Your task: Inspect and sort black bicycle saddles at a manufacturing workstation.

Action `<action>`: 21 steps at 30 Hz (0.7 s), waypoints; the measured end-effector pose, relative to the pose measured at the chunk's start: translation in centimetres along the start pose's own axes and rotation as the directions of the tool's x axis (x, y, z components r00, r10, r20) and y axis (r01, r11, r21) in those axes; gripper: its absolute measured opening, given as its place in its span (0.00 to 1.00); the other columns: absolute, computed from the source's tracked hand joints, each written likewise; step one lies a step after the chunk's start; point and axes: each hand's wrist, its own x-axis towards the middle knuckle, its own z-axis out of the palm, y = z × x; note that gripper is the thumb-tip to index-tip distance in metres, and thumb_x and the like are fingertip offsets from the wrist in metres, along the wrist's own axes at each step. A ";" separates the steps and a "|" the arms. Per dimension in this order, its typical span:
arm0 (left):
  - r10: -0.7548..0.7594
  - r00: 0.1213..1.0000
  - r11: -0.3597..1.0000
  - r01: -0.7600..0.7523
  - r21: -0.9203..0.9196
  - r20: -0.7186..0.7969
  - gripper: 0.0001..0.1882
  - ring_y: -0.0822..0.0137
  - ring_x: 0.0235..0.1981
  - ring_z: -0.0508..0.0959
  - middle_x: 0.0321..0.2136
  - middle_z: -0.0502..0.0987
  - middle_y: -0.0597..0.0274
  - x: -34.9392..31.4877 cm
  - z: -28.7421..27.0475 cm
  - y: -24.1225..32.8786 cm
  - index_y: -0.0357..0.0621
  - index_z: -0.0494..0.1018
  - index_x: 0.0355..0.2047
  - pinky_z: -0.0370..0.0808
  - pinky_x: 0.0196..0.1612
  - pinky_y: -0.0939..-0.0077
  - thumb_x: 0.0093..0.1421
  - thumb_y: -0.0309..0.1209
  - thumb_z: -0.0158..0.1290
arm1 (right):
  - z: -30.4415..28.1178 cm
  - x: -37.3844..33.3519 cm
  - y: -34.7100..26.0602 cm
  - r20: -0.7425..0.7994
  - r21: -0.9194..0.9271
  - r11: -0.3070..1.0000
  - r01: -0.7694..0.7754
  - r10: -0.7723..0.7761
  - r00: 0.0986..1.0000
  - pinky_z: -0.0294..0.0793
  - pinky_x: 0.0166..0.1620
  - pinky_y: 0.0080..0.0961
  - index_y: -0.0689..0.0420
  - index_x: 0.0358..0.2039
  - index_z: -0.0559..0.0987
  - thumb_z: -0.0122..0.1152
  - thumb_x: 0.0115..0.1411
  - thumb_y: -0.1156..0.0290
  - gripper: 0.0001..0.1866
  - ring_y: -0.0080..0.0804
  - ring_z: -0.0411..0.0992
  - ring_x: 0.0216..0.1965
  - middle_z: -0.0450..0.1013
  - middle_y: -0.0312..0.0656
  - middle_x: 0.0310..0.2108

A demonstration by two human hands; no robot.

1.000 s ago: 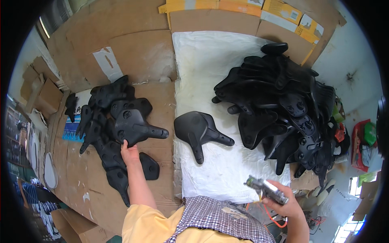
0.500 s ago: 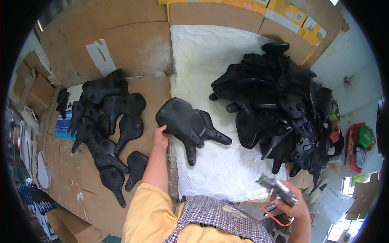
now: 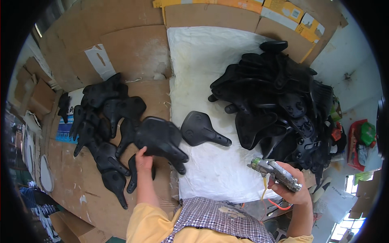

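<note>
In the head view, the person's left hand (image 3: 144, 163) has its fingers clamped on the near-left edge of a black saddle (image 3: 157, 133), which extends up and right from them, its long axis running nose-down to the lower right (a second saddle nose (image 3: 178, 167) shows beneath it). A single saddle (image 3: 197, 127) lies on the white sheet (image 3: 219, 174) just to its right, similarly angled, nearer the left hand than the right hand (image 3: 291, 187), whose fingers are wrapped around a metal spray gun (image 3: 276, 173).
</note>
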 end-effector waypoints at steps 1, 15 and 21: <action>0.043 0.997 0.999 -0.044 -0.026 -0.059 0.21 0.56 0.50 0.73 0.48 0.74 0.53 -0.3 -1.0 1.8 0.38 0.71 0.49 0.69 0.56 0.57 0.53 0.21 0.53 | 0.0 0.0 0.2 0.005 0.013 0.999 0.034 -0.034 0.999 0.72 0.38 0.21 0.61 0.51 0.73 0.67 0.47 0.80 0.28 0.23 0.72 0.32 0.75 0.38 0.31; 0.113 0.978 0.682 0.051 0.730 -0.174 0.11 0.69 0.21 0.70 0.25 0.72 0.63 2.7 9.2 -9.3 0.43 0.72 0.35 0.71 0.25 0.74 0.51 0.28 0.59 | 0.6 -4.4 4.8 -0.167 0.256 0.962 -0.094 0.139 0.976 0.73 0.42 0.24 0.63 0.57 0.67 0.63 0.53 0.75 0.30 0.24 0.72 0.36 0.74 0.40 0.34; -0.022 0.993 0.622 0.106 0.776 -0.118 0.14 0.74 0.13 0.68 0.21 0.71 0.65 3.1 10.7 -11.8 0.40 0.70 0.38 0.66 0.17 0.79 0.50 0.25 0.57 | 0.9 -5.6 6.1 -0.123 0.203 0.974 -0.103 0.129 0.984 0.71 0.42 0.23 0.61 0.56 0.68 0.64 0.53 0.76 0.29 0.24 0.72 0.36 0.75 0.40 0.35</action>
